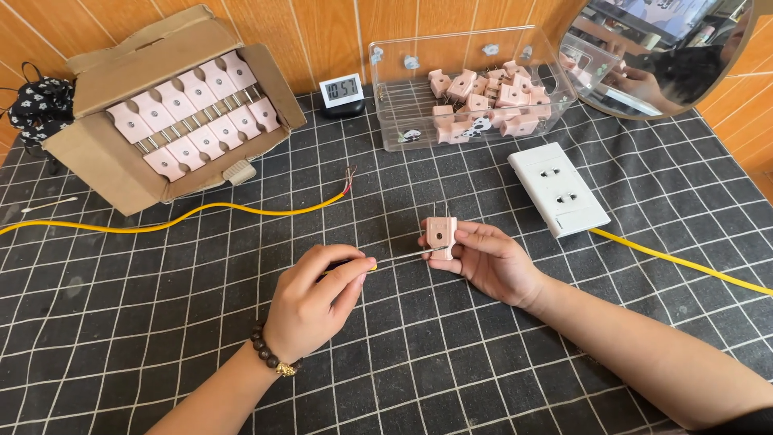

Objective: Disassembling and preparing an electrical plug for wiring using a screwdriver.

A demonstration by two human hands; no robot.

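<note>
Open mat [451, 354] near hands, cardboard box [105, 161], clear bin [386, 121], socket plate [558, 188] crowding rear

Your fingers [354, 270] work over a black, white-gridded table mat [451, 362]. Beyond them lie a yellow cable [201, 211], a white plastic socket plate [558, 188], a clear plastic bin [403, 121] and a brown cardboard box [105, 161].

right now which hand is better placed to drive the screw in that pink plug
Left hand: it grips the screwdriver, tip at the pink plug. Right hand is busy holding the plug.
</note>
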